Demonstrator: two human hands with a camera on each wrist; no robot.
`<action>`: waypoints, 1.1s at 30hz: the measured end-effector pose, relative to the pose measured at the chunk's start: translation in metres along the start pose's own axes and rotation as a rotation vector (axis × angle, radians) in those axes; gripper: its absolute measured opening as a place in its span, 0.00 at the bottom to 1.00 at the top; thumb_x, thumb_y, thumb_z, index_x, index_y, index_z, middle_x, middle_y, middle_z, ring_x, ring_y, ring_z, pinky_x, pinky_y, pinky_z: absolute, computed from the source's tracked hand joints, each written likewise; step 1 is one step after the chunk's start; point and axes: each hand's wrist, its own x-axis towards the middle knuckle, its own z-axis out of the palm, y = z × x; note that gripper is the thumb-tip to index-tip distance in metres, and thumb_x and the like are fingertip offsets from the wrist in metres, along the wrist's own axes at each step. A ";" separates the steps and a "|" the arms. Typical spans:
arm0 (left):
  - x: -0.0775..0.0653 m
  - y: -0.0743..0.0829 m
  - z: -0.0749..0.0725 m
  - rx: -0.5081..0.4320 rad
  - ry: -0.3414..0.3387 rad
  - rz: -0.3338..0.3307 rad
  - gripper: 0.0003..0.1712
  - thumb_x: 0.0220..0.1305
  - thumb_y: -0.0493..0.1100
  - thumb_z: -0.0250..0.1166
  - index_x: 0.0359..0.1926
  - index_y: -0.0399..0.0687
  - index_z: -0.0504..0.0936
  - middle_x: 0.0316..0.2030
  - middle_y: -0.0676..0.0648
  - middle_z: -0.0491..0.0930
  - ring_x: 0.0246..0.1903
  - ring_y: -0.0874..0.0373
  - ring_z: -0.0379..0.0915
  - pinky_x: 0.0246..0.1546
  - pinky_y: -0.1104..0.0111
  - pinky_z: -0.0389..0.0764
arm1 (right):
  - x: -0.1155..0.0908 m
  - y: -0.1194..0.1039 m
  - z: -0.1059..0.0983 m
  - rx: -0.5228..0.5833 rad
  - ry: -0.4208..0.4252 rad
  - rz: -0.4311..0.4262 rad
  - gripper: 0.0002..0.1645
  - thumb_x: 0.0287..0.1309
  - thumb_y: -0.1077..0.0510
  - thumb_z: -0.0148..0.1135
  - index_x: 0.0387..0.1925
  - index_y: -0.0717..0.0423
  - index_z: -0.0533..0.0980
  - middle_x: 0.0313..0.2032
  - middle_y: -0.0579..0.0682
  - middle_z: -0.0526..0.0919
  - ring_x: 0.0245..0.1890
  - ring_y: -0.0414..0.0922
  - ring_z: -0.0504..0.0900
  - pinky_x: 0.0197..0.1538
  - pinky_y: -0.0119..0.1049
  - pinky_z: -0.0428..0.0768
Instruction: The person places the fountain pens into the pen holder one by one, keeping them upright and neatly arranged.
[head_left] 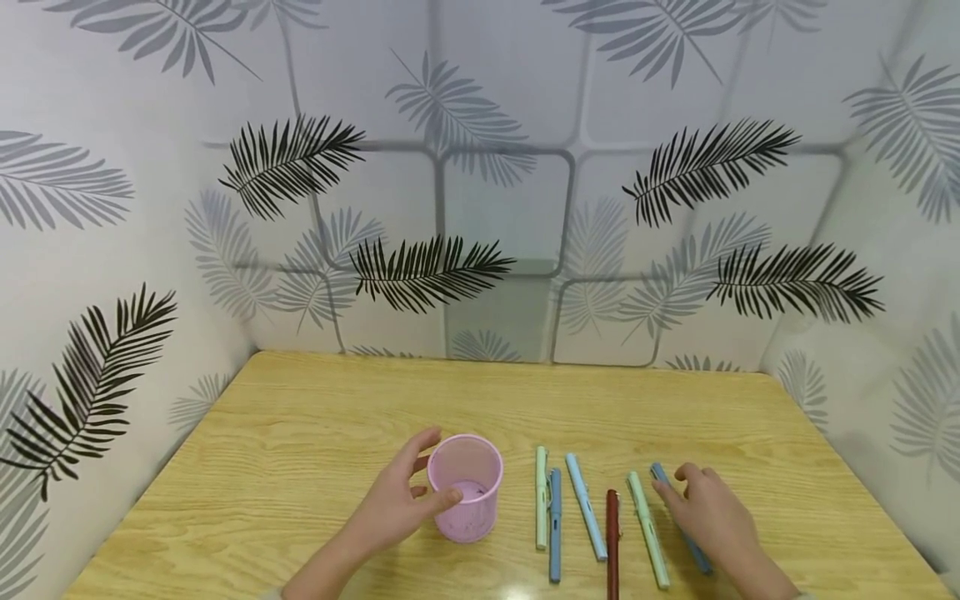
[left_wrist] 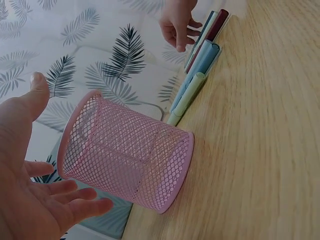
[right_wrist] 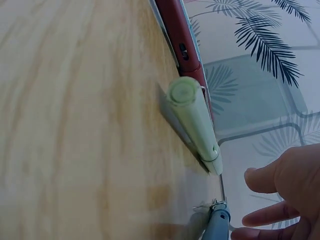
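A pink mesh pen cup [head_left: 467, 521] stands upright on the table. My left hand [head_left: 393, 502] is spread around its left side, thumb near the front of the rim and fingers behind; in the left wrist view, the fingers [left_wrist: 82, 207] look straight and loose beside the mesh. Over on the right, my right hand [head_left: 712, 515] hovers above a dark blue pen [head_left: 697, 557], its clip end near my thumb. The right wrist view shows that hand's thumb and fingers [right_wrist: 270, 214] apart, with nothing between them, beside the blue pen [right_wrist: 218, 224].
Between the hands lie a green pen [head_left: 648, 529], a dark red pen [head_left: 612, 542], a light blue pen [head_left: 587, 507], another dark blue pen [head_left: 555, 529] and another green pen [head_left: 541, 500]. The wooden table [head_left: 360, 408] meets leaf-patterned walls [head_left: 495, 317] at the back and sides.
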 end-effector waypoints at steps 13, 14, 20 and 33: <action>0.005 -0.002 0.005 0.012 0.001 0.022 0.49 0.50 0.50 0.72 0.69 0.44 0.56 0.64 0.43 0.62 0.57 0.40 0.65 0.45 0.60 0.78 | 0.001 0.005 0.003 0.022 -0.036 0.027 0.29 0.58 0.49 0.60 0.42 0.75 0.72 0.26 0.54 0.79 0.19 0.42 0.71 0.19 0.35 0.70; 0.005 -0.003 0.005 0.016 0.001 0.026 0.49 0.50 0.50 0.72 0.69 0.43 0.57 0.64 0.42 0.62 0.56 0.39 0.65 0.44 0.60 0.78 | 0.001 0.005 0.004 0.024 -0.040 0.029 0.28 0.58 0.49 0.60 0.41 0.75 0.72 0.25 0.53 0.78 0.18 0.42 0.71 0.19 0.35 0.70; 0.005 0.000 0.007 0.030 -0.008 0.028 0.47 0.50 0.48 0.73 0.66 0.37 0.60 0.61 0.35 0.64 0.54 0.38 0.67 0.42 0.64 0.79 | -0.001 0.004 0.006 0.038 -0.059 0.026 0.23 0.58 0.53 0.61 0.39 0.74 0.73 0.19 0.48 0.73 0.15 0.42 0.68 0.17 0.33 0.67; 0.007 -0.004 0.009 0.001 -0.016 0.013 0.50 0.46 0.48 0.75 0.66 0.36 0.59 0.60 0.35 0.65 0.54 0.40 0.67 0.38 0.73 0.79 | 0.003 0.002 0.005 0.001 -0.115 0.040 0.16 0.54 0.58 0.64 0.33 0.69 0.73 0.20 0.48 0.72 0.17 0.43 0.69 0.20 0.34 0.68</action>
